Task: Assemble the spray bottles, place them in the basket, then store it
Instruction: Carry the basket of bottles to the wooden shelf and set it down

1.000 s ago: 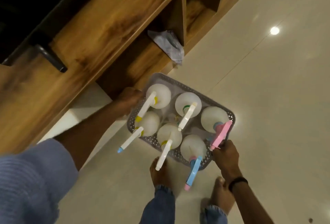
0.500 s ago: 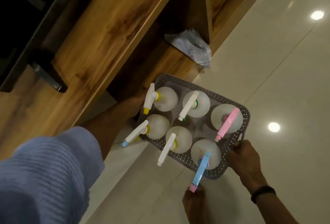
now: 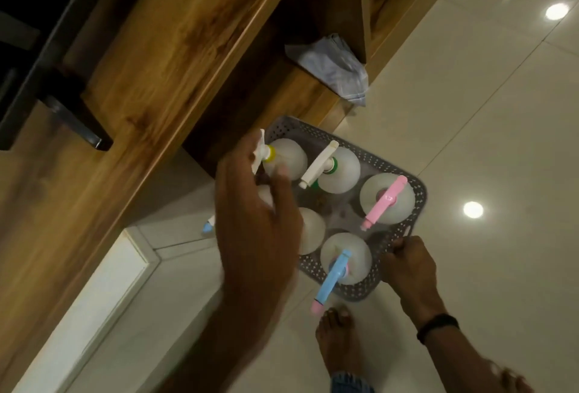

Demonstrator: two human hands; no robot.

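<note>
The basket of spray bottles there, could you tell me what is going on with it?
A person's right hand grips the near corner of the grey basket, which is full of assembled spray bottles, beside the low wooden shelf. The left hand hovers open above the bottles, blurred, holding nothing. The basket is not yet stored.

the pale tiled floor [image 3: 470, 142] bears a bare foot [image 3: 336, 339] just below the grey basket [image 3: 416, 201], with the wooden shelf unit [image 3: 175, 57] standing behind that basket.
</note>
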